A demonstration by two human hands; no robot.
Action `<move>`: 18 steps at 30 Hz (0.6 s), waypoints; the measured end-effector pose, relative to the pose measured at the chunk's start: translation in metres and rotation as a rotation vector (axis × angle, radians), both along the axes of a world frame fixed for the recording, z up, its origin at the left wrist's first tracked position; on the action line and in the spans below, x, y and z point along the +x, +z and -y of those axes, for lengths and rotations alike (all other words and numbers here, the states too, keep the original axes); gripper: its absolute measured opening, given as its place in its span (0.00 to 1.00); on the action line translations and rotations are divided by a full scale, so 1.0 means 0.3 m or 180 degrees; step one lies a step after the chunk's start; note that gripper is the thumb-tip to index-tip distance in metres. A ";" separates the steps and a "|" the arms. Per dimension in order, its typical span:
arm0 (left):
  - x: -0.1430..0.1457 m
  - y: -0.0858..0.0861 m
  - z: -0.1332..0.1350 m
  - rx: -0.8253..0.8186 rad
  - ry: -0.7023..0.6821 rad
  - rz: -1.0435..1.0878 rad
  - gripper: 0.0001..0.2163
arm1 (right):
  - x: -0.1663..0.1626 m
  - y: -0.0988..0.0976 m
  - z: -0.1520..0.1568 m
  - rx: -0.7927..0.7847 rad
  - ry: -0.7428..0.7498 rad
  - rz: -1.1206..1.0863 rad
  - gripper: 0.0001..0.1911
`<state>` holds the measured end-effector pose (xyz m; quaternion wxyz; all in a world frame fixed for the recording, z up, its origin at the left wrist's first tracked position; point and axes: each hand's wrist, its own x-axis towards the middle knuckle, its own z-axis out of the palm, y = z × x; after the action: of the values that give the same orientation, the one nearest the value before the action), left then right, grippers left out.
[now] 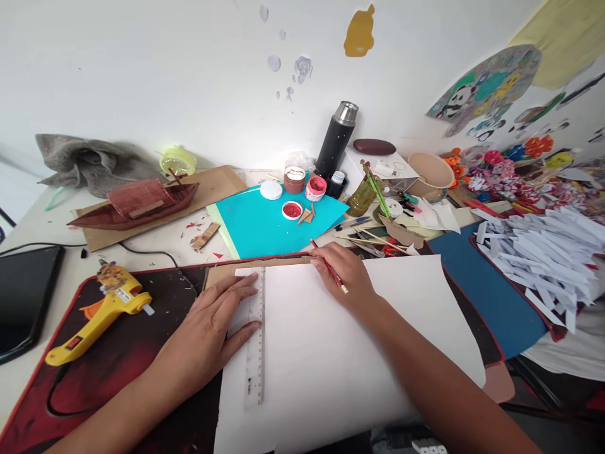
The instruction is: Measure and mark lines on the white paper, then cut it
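A large white sheet of paper (pixel 321 353) covers the front of the desk. Along its left side lies a clear plastic ruler (pixel 255 372), running away from me. My left hand (pixel 220 318) rests on the ruler and the paper's edge, its fingers stretched out and spread. Near the far edge of the paper is my right hand (pixel 343 274), its fingers closed round a pencil (pixel 336 277) with a dark red and black body. The pencil points up and left; I cannot tell whether its tip touches anything.
Left of the paper lies a yellow hot glue gun (pixel 99 315). Behind are a brown model boat (pixel 142 205), a turquoise sheet (pixel 246 221) with paint pots, and a black thermos (pixel 336 139). White paper strips (pixel 543 252) pile up at right, beside a blue mat (pixel 477 284).
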<state>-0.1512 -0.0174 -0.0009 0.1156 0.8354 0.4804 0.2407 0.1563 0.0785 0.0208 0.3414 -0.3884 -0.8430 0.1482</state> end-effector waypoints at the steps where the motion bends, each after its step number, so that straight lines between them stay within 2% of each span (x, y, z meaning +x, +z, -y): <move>1: 0.000 0.001 0.000 0.0014 0.0003 -0.0009 0.21 | -0.004 0.000 -0.005 0.0009 0.0014 -0.0016 0.12; 9: 0.000 0.014 0.004 0.0086 0.0001 0.0034 0.25 | -0.023 -0.001 -0.030 -0.0114 -0.0019 -0.0026 0.12; 18: -0.010 0.026 0.001 0.0122 0.0031 0.0040 0.30 | -0.057 -0.018 -0.078 0.0098 -0.0071 0.0652 0.20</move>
<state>-0.1542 -0.0177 0.0069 0.1014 0.8336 0.4790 0.2557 0.1393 0.1017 0.0153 0.2610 -0.4057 -0.8712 0.0910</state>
